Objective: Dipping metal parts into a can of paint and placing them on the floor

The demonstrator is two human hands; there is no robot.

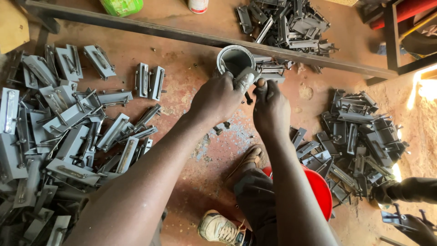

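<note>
The left hand (217,98) is closed around a small grey metal piece (246,78), which sticks out at the top of the fist, just in front of a grey tin (235,59) that stands open on the reddish floor (191,73). The right hand (271,107) is right beside the left one, its fingers curled and its thumb pressing on the same piece from the other side; a short dark bolt (248,97) hangs down between the two hands. So the piece sits between both hands, a little above them in the view and touching the rim of the tin, as far as one can see. To the left lies a big heap of grey metal brackets (59,132), to the right a darker pile (359,136), and one more pile (284,20) behind a long steel bar (182,33). Under the right forearm shows a red stool (321,189), and near it a foot in a sandal (248,159).
</note>
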